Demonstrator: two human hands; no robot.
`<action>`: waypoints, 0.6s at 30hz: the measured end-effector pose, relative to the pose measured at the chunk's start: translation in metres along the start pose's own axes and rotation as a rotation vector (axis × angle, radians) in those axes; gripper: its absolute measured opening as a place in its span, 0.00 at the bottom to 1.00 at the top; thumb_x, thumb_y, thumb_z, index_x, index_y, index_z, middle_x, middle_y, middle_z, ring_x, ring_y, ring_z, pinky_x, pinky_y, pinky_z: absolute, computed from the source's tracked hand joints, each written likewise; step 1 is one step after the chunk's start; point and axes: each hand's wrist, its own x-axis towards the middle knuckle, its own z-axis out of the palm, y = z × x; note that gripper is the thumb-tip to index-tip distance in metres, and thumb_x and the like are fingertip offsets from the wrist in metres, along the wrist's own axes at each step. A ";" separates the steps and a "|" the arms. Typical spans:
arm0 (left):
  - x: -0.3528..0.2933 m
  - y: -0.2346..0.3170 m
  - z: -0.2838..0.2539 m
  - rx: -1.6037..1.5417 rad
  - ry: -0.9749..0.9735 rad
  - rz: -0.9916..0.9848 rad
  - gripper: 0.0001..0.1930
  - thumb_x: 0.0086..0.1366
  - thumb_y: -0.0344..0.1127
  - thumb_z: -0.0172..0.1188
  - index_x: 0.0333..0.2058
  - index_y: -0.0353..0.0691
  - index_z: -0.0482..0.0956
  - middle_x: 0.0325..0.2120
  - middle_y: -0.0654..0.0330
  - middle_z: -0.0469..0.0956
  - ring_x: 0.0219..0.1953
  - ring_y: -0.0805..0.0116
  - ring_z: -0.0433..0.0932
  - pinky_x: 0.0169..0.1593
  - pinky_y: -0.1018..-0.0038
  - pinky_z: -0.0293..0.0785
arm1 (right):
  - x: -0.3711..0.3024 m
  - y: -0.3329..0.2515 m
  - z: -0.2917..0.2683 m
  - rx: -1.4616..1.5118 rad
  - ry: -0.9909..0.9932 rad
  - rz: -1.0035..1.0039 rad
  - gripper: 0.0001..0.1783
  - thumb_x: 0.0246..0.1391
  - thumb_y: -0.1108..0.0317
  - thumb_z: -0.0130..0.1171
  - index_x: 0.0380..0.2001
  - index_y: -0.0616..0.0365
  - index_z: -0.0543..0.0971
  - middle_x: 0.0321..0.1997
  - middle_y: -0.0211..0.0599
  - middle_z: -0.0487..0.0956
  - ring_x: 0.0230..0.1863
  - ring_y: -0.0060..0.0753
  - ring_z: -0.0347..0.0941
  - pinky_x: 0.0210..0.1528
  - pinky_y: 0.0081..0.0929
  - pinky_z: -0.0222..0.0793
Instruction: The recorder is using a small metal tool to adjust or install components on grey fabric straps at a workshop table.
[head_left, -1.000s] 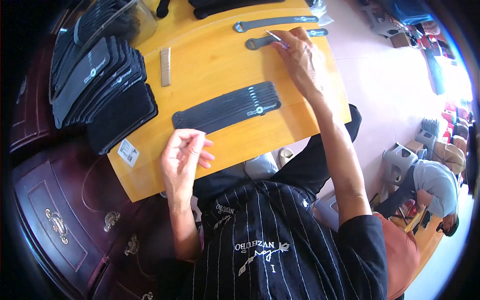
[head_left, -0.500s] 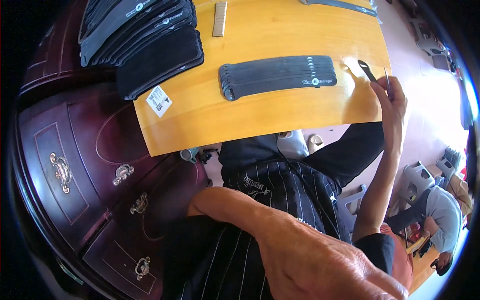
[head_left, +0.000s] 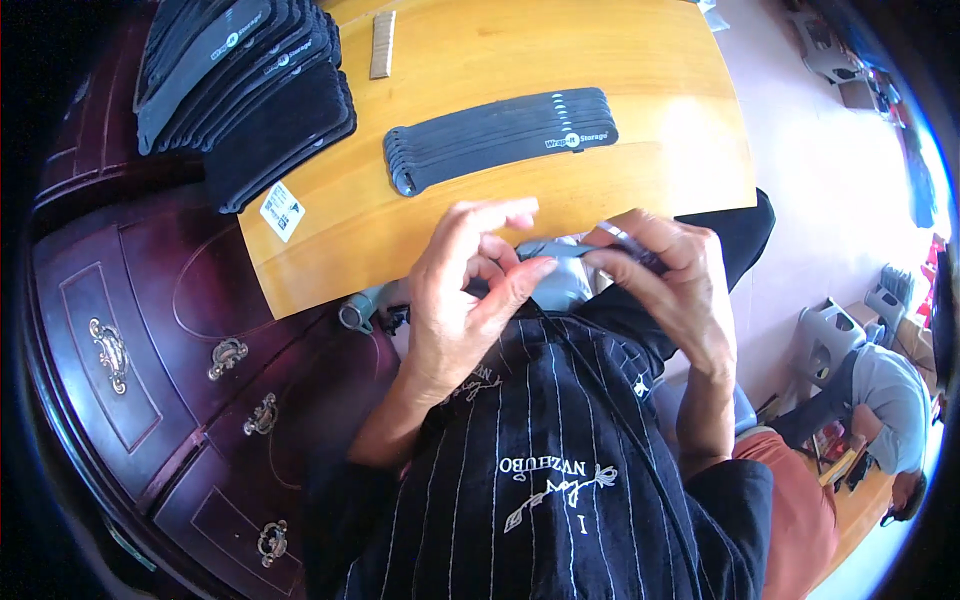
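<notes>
In front of my torso, just off the table's near edge, my two hands come together over a dark grey strap (head_left: 556,249). My left hand (head_left: 455,300) has its thumb and curled fingers at the strap's left end, with the forefinger stretched out. My right hand (head_left: 680,285) pinches the strap's other end between thumb and fingers. A thin, shiny metal tool (head_left: 622,238) also shows in the right hand; its kind is not clear. Beyond my hands, a fanned row of dark grey straps (head_left: 500,140) lies on the yellow wooden table (head_left: 660,170).
Tall piles of black straps (head_left: 275,130) stand at the table's left, beside a white label (head_left: 282,211). A narrow brown strip (head_left: 382,45) lies farther back. Dark red drawers (head_left: 150,330) flank me on the left. Another person (head_left: 885,410) sits at the far right, near grey stools (head_left: 828,345).
My right hand has come from the table's right edge to the front of my torso, bringing the strap. My left hand has risen from the lower right to meet it. The view has shifted slightly.
</notes>
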 end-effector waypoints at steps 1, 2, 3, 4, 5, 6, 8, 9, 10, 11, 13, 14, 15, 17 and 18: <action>-0.002 -0.002 -0.004 0.005 0.008 -0.001 0.16 0.54 0.22 0.64 0.43 0.32 0.74 0.36 0.57 0.73 0.26 0.80 0.74 0.26 0.86 0.70 | 0.001 0.000 0.003 -0.042 -0.044 -0.045 0.09 0.48 0.66 0.64 0.32 0.58 0.80 0.25 0.39 0.79 0.26 0.33 0.78 0.30 0.26 0.71; -0.004 -0.004 -0.009 0.062 -0.013 0.002 0.13 0.56 0.22 0.63 0.41 0.32 0.75 0.34 0.57 0.75 0.26 0.79 0.75 0.26 0.85 0.71 | 0.004 0.000 0.004 -0.055 -0.097 -0.067 0.10 0.49 0.64 0.63 0.31 0.58 0.79 0.26 0.38 0.79 0.27 0.37 0.77 0.32 0.28 0.71; -0.006 -0.007 -0.014 0.110 -0.043 0.004 0.10 0.57 0.22 0.62 0.39 0.31 0.76 0.32 0.57 0.77 0.26 0.78 0.75 0.27 0.85 0.72 | 0.006 -0.002 0.003 -0.088 -0.114 -0.040 0.10 0.49 0.63 0.63 0.31 0.58 0.79 0.26 0.39 0.79 0.27 0.37 0.77 0.31 0.29 0.71; -0.007 -0.009 -0.018 0.105 -0.045 0.003 0.10 0.57 0.22 0.62 0.39 0.31 0.76 0.32 0.57 0.77 0.26 0.78 0.75 0.27 0.85 0.72 | 0.008 -0.003 0.001 -0.121 -0.132 -0.013 0.11 0.49 0.62 0.63 0.31 0.58 0.79 0.26 0.39 0.79 0.26 0.38 0.77 0.31 0.29 0.71; -0.007 -0.012 -0.023 -0.040 0.012 -0.089 0.08 0.58 0.22 0.61 0.38 0.31 0.77 0.31 0.57 0.78 0.26 0.77 0.76 0.27 0.84 0.73 | 0.009 0.000 -0.002 -0.156 -0.136 0.014 0.11 0.49 0.62 0.62 0.31 0.58 0.79 0.26 0.39 0.78 0.26 0.38 0.77 0.31 0.29 0.70; -0.009 -0.016 -0.028 -0.183 0.072 -0.182 0.06 0.59 0.22 0.60 0.36 0.30 0.78 0.30 0.57 0.79 0.27 0.75 0.77 0.28 0.83 0.74 | 0.010 0.005 -0.008 -0.190 -0.145 0.039 0.11 0.49 0.61 0.62 0.31 0.58 0.79 0.26 0.39 0.78 0.26 0.38 0.76 0.31 0.29 0.70; -0.007 -0.025 -0.041 -0.226 0.125 -0.259 0.06 0.59 0.22 0.60 0.35 0.29 0.78 0.29 0.54 0.80 0.26 0.70 0.80 0.27 0.80 0.77 | 0.014 0.015 -0.018 -0.263 -0.128 0.081 0.13 0.50 0.60 0.62 0.31 0.59 0.79 0.24 0.40 0.78 0.26 0.37 0.76 0.31 0.29 0.69; -0.009 -0.029 -0.046 -0.249 0.141 -0.279 0.06 0.59 0.23 0.61 0.35 0.29 0.78 0.29 0.54 0.80 0.25 0.69 0.80 0.26 0.79 0.77 | 0.014 0.024 -0.019 -0.214 -0.081 0.069 0.13 0.48 0.62 0.65 0.30 0.60 0.79 0.21 0.36 0.76 0.24 0.29 0.72 0.28 0.26 0.66; -0.010 -0.033 -0.051 -0.273 0.157 -0.298 0.06 0.59 0.23 0.61 0.35 0.29 0.78 0.28 0.53 0.80 0.24 0.68 0.80 0.26 0.78 0.78 | 0.015 0.031 -0.019 -0.165 -0.033 0.058 0.13 0.46 0.63 0.67 0.29 0.62 0.79 0.19 0.32 0.75 0.21 0.21 0.68 0.26 0.22 0.63; -0.013 -0.038 -0.055 -0.349 0.178 -0.296 0.06 0.59 0.23 0.60 0.36 0.30 0.78 0.31 0.52 0.80 0.24 0.66 0.80 0.26 0.76 0.80 | 0.018 0.035 -0.022 -0.167 -0.040 0.060 0.13 0.46 0.63 0.67 0.29 0.62 0.79 0.19 0.32 0.75 0.21 0.21 0.68 0.26 0.22 0.63; -0.014 -0.046 -0.059 -0.442 0.207 -0.302 0.06 0.60 0.23 0.59 0.37 0.30 0.78 0.33 0.51 0.80 0.24 0.65 0.81 0.26 0.75 0.80 | 0.021 0.037 -0.027 -0.121 -0.073 0.130 0.12 0.47 0.64 0.66 0.28 0.61 0.79 0.19 0.28 0.75 0.22 0.18 0.68 0.26 0.19 0.63; -0.014 -0.048 -0.060 -0.525 0.239 -0.302 0.07 0.60 0.23 0.58 0.37 0.29 0.78 0.34 0.50 0.80 0.25 0.64 0.81 0.26 0.74 0.80 | 0.021 0.038 -0.029 -0.123 -0.080 0.136 0.12 0.47 0.64 0.66 0.28 0.61 0.79 0.19 0.28 0.75 0.22 0.18 0.68 0.26 0.19 0.63; -0.015 -0.047 -0.062 -0.526 0.228 -0.298 0.07 0.62 0.23 0.57 0.39 0.29 0.78 0.36 0.50 0.79 0.26 0.64 0.81 0.28 0.74 0.81 | 0.023 0.040 -0.027 -0.048 -0.075 0.177 0.12 0.48 0.64 0.67 0.28 0.62 0.79 0.19 0.28 0.74 0.22 0.17 0.66 0.26 0.18 0.62; -0.014 -0.044 -0.062 -0.474 0.260 -0.328 0.07 0.62 0.23 0.56 0.39 0.29 0.77 0.36 0.50 0.79 0.27 0.65 0.81 0.30 0.74 0.81 | 0.027 0.044 -0.022 0.060 -0.066 0.220 0.11 0.49 0.66 0.66 0.28 0.63 0.79 0.18 0.25 0.73 0.23 0.13 0.64 0.26 0.15 0.61; -0.011 -0.042 -0.060 -0.438 0.275 -0.354 0.08 0.63 0.24 0.56 0.39 0.29 0.77 0.36 0.50 0.79 0.28 0.66 0.81 0.31 0.74 0.81 | 0.027 0.047 -0.023 0.111 -0.075 0.230 0.10 0.51 0.66 0.64 0.31 0.63 0.80 0.21 0.25 0.74 0.25 0.13 0.66 0.28 0.15 0.63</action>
